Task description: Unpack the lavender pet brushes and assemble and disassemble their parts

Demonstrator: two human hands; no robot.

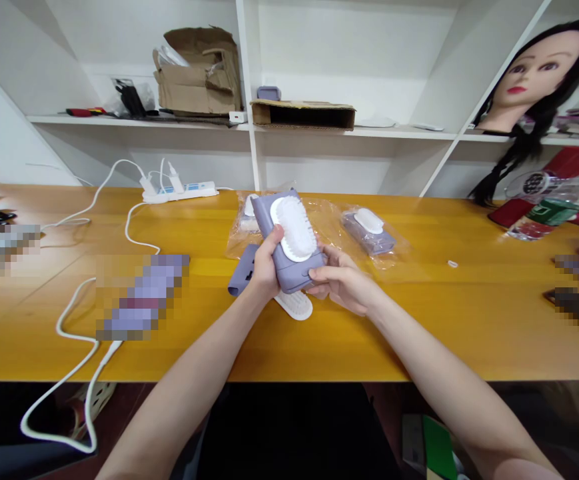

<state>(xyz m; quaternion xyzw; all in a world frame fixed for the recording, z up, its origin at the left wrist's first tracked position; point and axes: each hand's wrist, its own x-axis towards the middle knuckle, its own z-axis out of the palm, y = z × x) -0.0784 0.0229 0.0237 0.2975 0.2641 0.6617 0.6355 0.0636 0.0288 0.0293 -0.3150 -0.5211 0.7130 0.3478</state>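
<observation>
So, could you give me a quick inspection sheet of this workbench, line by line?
Surface: glossy orange wooden table.
Job's things: purple brush device with white bristle pad, held up; spare white pad and purple part lie beneath it.
Clutter: bagged purple device; small white ring.
Hands: left hand and right hand both grip the device.
Cables: white cables run from the power strip over the table's edge.
Surroundings: white shelves, cardboard boxes, mannequin head.
</observation>
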